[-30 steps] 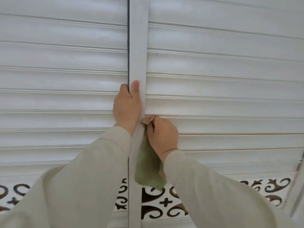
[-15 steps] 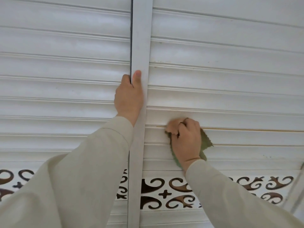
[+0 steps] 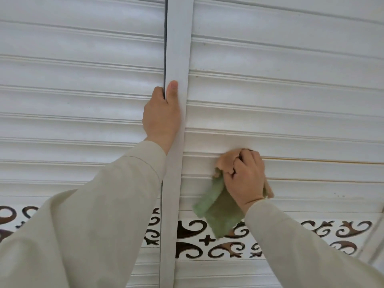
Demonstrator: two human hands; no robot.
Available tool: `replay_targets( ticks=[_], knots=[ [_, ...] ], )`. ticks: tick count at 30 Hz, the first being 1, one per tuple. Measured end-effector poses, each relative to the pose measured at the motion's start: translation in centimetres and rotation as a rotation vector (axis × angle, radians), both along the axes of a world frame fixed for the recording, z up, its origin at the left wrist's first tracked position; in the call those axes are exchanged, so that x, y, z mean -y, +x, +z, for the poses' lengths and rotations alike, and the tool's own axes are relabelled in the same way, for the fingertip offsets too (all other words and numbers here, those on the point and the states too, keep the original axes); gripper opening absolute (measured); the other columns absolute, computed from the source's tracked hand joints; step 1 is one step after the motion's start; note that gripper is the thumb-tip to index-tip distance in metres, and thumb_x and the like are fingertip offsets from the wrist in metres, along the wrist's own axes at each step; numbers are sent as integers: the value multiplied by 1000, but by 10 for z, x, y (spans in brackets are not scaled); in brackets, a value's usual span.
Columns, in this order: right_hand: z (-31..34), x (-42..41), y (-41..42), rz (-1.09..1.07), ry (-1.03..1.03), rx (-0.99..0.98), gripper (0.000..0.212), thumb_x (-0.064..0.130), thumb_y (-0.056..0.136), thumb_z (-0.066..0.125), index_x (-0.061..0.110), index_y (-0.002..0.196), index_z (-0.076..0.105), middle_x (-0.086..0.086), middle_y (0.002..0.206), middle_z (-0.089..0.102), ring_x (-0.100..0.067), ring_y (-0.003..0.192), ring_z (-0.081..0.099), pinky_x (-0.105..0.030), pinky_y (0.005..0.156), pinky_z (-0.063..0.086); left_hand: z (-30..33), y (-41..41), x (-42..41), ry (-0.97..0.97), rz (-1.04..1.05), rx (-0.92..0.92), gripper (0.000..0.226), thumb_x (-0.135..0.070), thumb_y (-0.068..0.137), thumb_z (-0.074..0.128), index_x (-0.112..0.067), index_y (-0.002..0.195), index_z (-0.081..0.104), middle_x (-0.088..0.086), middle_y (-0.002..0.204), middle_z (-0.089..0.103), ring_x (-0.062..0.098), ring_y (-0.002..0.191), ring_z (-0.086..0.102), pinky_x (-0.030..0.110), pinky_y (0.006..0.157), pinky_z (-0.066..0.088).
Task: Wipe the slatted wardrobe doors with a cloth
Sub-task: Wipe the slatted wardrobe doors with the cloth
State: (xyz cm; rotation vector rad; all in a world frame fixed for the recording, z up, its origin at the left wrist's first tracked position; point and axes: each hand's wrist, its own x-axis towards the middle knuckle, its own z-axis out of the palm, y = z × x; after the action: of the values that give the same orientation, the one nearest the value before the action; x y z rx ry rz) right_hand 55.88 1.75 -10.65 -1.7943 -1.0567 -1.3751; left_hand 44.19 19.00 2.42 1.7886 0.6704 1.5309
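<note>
On the right wardrobe door (image 3: 291,90), low down by the centre stile (image 3: 178,59), my right hand (image 3: 246,179) clenches a bunched cloth (image 3: 218,208), peach end pressed into a slat groove so it reaches the dust, green tail hanging loose over the scrollwork panel (image 3: 322,229). My left hand (image 3: 161,119) grips the stile's edge, fingers hooked into the gap, thumb flat on front, likely to steady the door against my wiping push. Left door (image 3: 72,90) untouched by cloth.
</note>
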Motion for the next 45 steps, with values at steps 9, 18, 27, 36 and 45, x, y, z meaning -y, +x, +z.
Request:
replay_targets(
  ticks=[9, 18, 27, 36, 45],
  knots=[
    [2, -57, -48, 249, -52, -32, 8, 4, 73, 62, 8, 67, 65, -9, 82, 60, -29, 83, 49, -38, 72, 45, 0, -1, -2, 17, 32, -15, 59, -67, 98, 27, -13, 88, 49, 1, 79, 57, 30, 80, 53, 37, 70, 40],
    [-2, 29, 27, 14, 16, -47, 22, 16, 76, 58, -5, 70, 65, -16, 84, 60, -30, 88, 45, -41, 75, 44, -1, 0, -1, 37, 85, -29, 57, -65, 99, 27, -13, 81, 43, -2, 72, 50, 30, 76, 50, 36, 68, 36],
    [1, 52, 29, -4, 52, -129, 13, 11, 76, 55, 3, 66, 60, -12, 79, 57, -29, 83, 48, -35, 79, 39, -1, 4, 9, 16, 211, -16, 54, -60, 101, 26, -12, 84, 44, -2, 68, 48, 35, 78, 48, 37, 69, 30],
    [78, -27, -53, 174, -126, -353, 21, 21, 92, 52, 18, 89, 73, -2, 91, 70, -28, 90, 63, -31, 77, 45, -1, 1, 9, -6, 188, -69, 59, -65, 99, 18, -16, 96, 52, 5, 88, 59, 33, 87, 51, 40, 77, 38],
    [93, 16, -8, -28, -45, -582, 28, 28, 96, 46, 14, 83, 66, -13, 93, 70, -35, 91, 63, -34, 72, 45, -1, 0, 6, -1, 180, -111, 57, -63, 100, 19, -17, 94, 51, 4, 86, 57, 34, 86, 51, 40, 76, 38]
  ],
)
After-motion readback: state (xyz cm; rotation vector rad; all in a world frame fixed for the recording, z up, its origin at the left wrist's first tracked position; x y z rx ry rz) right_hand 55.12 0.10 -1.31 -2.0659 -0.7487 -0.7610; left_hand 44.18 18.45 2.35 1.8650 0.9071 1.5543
